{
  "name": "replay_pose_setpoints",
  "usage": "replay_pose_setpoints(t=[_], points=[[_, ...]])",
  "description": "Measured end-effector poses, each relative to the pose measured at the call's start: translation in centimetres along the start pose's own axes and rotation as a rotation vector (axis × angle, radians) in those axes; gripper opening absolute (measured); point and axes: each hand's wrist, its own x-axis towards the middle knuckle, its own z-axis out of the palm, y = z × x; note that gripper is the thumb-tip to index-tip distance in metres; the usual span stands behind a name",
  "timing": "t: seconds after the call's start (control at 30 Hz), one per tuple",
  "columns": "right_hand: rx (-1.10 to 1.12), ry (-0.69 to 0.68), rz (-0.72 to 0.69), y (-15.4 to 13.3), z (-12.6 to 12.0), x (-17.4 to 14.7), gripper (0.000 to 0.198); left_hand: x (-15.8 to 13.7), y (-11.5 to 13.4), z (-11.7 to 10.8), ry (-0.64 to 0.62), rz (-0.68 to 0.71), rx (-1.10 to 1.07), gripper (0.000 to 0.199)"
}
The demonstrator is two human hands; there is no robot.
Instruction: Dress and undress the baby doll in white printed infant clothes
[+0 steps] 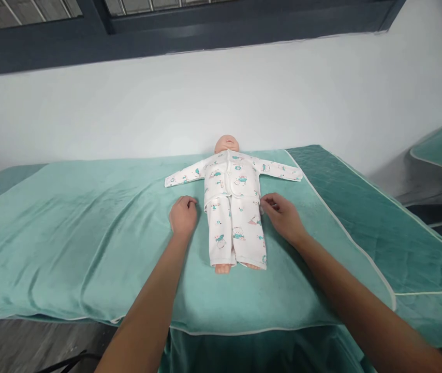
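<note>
On the green blanket (123,238) lies a doll (231,186), face up; our left hand (183,213) has fingers curled together beside it, and we cannot tell if our right hand (283,216) pinches its outfit (240,220).

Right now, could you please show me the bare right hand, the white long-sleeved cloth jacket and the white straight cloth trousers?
Bare right hand (285,214): head view, back of the hand.
White long-sleeved cloth jacket (233,175): head view, chest front.
White straight cloth trousers (246,231): head view, leg nearer that hand.
</note>
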Motion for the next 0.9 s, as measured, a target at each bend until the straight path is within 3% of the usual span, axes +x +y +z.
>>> replay_pose_setpoints(t=[0.07,0.13,0.37,0.73,0.9], points=[[-0.055,-0.095,-0.005,0.7,0.5,-0.2,0.019,0.1,0.0,0.1,0.002,0.000,0.001,0.026],[-0.079,-0.106,-0.011,1.0,0.6,-0.4,0.019,0.2,0.0,0.1,0.005,-0.009,0.006,0.025],[0.066,0.070,0.203,1.1,0.2,-0.1,0.025,0.3,0.0,0.1,0.008,-0.030,0.006,0.026],[0.118,0.092,0.220,1.6,0.5,0.0,0.020,0.4,-0.1,-0.1,0.003,-0.024,-0.011,0.026],[0.288,0.150,0.328,2.7,0.7,1.3,0.019,0.5,-0.1,0.0,0.002,-0.046,-0.094,0.024]])
